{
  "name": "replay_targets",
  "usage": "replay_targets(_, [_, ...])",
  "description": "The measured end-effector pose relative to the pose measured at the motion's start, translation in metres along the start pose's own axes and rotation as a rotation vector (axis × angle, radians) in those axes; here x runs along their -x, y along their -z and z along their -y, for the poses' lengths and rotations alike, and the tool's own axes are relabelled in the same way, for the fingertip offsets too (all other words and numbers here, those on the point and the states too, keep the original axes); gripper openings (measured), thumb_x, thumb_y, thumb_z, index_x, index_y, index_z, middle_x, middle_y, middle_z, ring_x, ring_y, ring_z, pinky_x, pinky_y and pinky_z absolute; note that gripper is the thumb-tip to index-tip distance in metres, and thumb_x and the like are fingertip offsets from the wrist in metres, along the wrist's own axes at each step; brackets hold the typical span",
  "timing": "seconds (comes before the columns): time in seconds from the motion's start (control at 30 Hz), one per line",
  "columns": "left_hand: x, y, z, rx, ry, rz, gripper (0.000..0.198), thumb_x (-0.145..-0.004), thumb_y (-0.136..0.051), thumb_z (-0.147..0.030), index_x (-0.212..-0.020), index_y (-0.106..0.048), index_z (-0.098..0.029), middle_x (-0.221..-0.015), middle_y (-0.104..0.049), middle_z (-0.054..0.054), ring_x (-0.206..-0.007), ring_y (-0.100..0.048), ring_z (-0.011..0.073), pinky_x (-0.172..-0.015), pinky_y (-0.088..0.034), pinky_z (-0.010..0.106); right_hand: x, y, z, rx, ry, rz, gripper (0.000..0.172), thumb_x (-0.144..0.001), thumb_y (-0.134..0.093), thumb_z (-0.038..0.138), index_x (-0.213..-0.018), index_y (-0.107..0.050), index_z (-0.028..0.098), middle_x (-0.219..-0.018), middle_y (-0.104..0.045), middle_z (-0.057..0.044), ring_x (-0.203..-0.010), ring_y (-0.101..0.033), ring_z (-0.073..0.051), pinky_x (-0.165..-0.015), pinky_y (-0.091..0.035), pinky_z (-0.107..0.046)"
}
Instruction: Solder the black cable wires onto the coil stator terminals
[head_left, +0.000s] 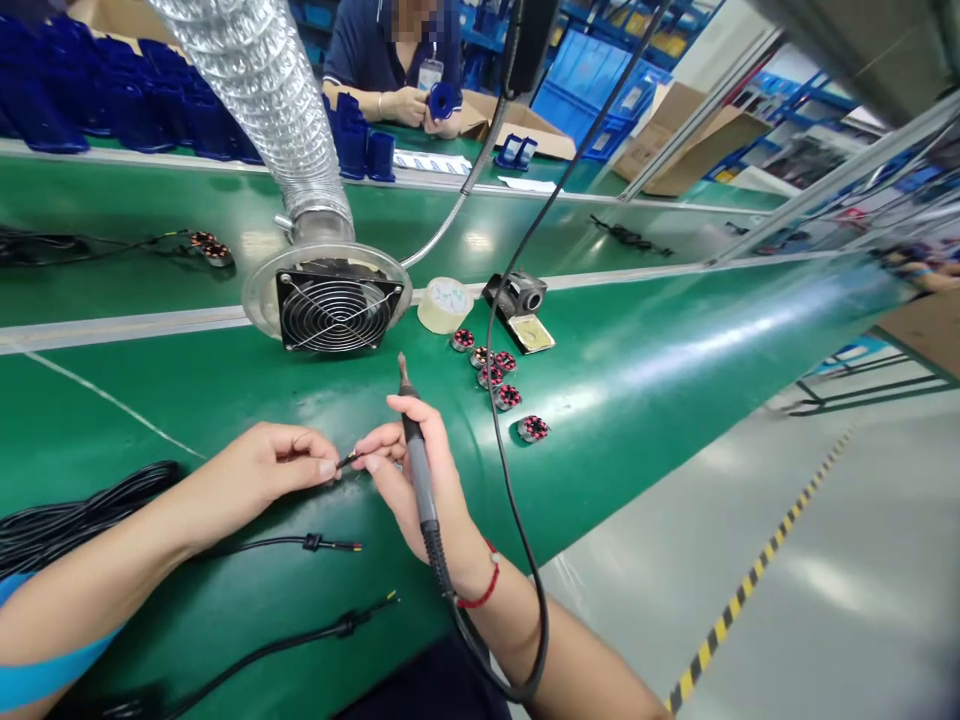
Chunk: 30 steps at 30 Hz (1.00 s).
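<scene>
My left hand point(289, 462) pinches the end of a black cable point(346, 461), whose short wire tips point to the right. My right hand point(420, 470) has a soldering iron point(421, 465) lying across it, tip upward, while its thumb and fingertips pinch at the same wire tips. Below my hands, two more black cables, one with a knot and stripped coloured ends point(311, 543) and another point(345, 625), rest on the green bench. A coil of black cable point(90, 510) lies by my left forearm. Several small motor stators with red-and-black windings point(533, 429) sit to the right, beyond my right hand.
A fan-fronted fume extractor point(337, 310) hangs on a silver duct point(255, 90) ahead. Behind are a tape roll point(446, 305) and a soldering iron stand point(521, 300). The iron's cord point(499, 420) loops past my right arm. Across the bench, a person point(397, 60) holds a blue part point(441, 100).
</scene>
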<state>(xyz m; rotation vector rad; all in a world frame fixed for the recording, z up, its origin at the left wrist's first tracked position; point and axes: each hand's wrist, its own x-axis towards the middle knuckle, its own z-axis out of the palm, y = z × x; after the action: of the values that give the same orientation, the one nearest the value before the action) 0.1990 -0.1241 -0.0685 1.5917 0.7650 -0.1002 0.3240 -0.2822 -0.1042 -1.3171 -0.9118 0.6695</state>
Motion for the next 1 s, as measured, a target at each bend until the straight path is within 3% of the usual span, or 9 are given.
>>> replay_targets(0.17, [0.001, -0.001, -0.008, 0.004, 0.081, 0.006, 0.042, -0.057, -0.079, -0.061, -0.063, -0.07, -0.02, -0.071, -0.063, 0.003, -0.074, -0.05, 0.0194, -0.074, -0.039, 0.031, 0.002, -0.005, -0.008, -0.056, -0.007, -0.022, 0.048, -0.096, -0.059, 0.019, -0.136, -0.035, 0.031, -0.103, -0.07, 0.0, -0.09, -0.078, -0.014, -0.087, -0.066, -0.033])
replay_targets(0.4, [0.0, 0.002, -0.009, -0.074, 0.091, 0.074, 0.046, -0.06, -0.076, -0.065, -0.06, -0.068, -0.021, -0.069, -0.059, 0.003, -0.073, -0.047, 0.0198, -0.074, -0.039, 0.032, 0.0, -0.003, -0.011, -0.069, 0.045, -0.037, 0.052, -0.094, -0.06, 0.018, -0.137, -0.035, 0.032, -0.104, -0.073, 0.0, -0.095, -0.076, -0.014, -0.09, -0.065, -0.035])
replay_targets(0.8, [-0.005, 0.004, 0.006, -0.172, 0.02, 0.119, 0.053, -0.07, -0.071, -0.072, -0.072, -0.075, -0.019, -0.072, -0.062, 0.003, -0.07, -0.048, 0.0179, -0.064, -0.038, 0.027, -0.001, -0.011, -0.008, -0.03, -0.008, 0.007, 0.048, -0.089, -0.059, 0.022, -0.132, -0.039, 0.031, -0.091, -0.068, 0.003, -0.076, -0.069, -0.012, -0.074, -0.062, -0.028])
replay_targets(1.0, [-0.004, 0.013, 0.004, -0.136, -0.037, 0.184, 0.049, -0.079, -0.071, -0.068, -0.069, -0.07, -0.02, -0.072, -0.06, 0.0, -0.073, -0.05, 0.0164, -0.07, -0.043, 0.025, 0.0, -0.006, -0.015, -0.126, 0.068, 0.018, 0.052, -0.091, -0.063, 0.019, -0.135, -0.038, 0.031, -0.107, -0.072, -0.002, -0.089, -0.073, -0.014, -0.082, -0.063, -0.032])
